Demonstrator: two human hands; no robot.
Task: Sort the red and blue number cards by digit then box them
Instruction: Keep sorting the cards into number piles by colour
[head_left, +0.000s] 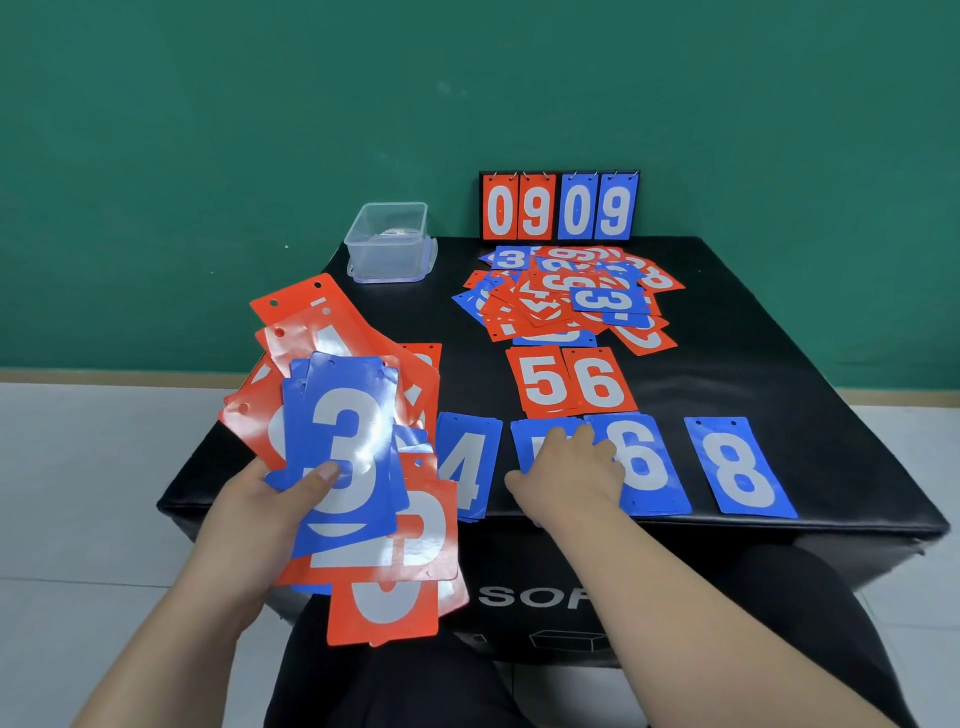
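My left hand (270, 512) grips a fanned bunch of red and blue cards (358, 467), a blue 3 on top, thumb pressed on its face. My right hand (569, 470) lies palm down, fingers fairly straight, on a blue card (535, 441) between the blue 4 (467, 467) and the blue 6 (644, 462); its digit is hidden. A blue 8 (740, 467) lies further right. Red 5 (543, 382) and red 6 (600, 382) sit behind that row. An unsorted heap of cards (571, 296) is spread at the back.
A clear plastic box (389, 241) stands at the back left of the black padded block (779, 364). A flip scoreboard (560, 206) reading 09 09 stands at the back edge. Green wall behind, pale tiled floor around, my dark-clad legs below.
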